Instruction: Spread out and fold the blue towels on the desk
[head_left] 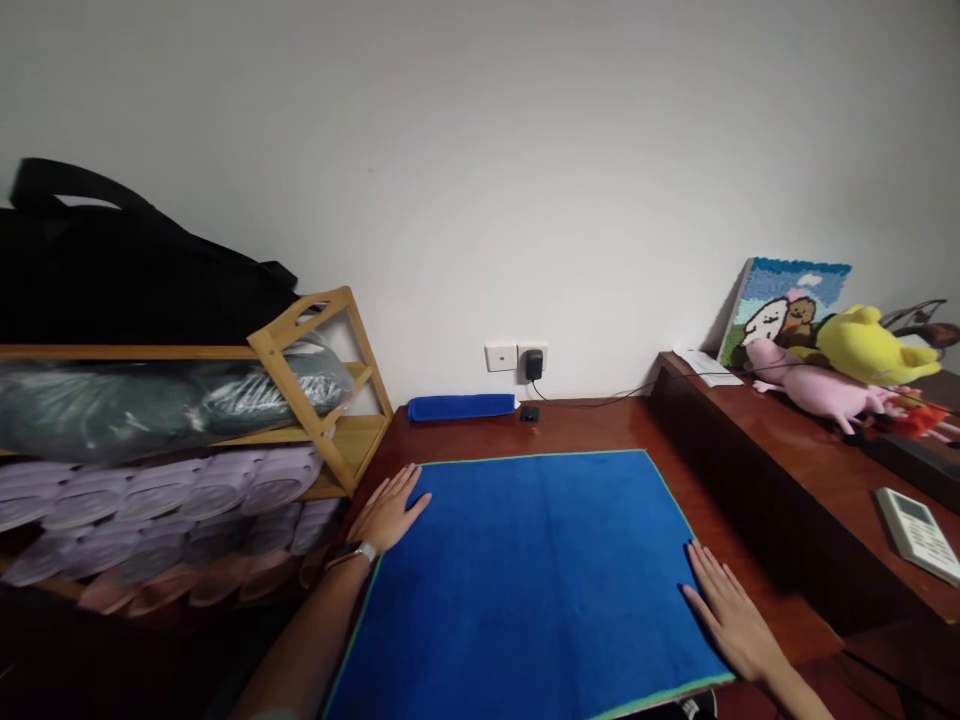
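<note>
Rests left hand (388, 511) flat by the left edge of the tabletop (600, 420) and right hand (726, 610) flat toward the near-right corner, gripping nothing, probably steadying the blue cloth (525, 570).

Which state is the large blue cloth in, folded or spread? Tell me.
Spread: the cloth lies flat and broad on the table.

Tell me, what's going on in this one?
A green-edged blue cloth lies spread on a reddish-brown tabletop. Someone's left hand is laid open over its left edge, near the far left corner, and their right hand is open at its right edge. Neither hand grips anything. A long, narrow blue bundle lies near the wall.
</note>
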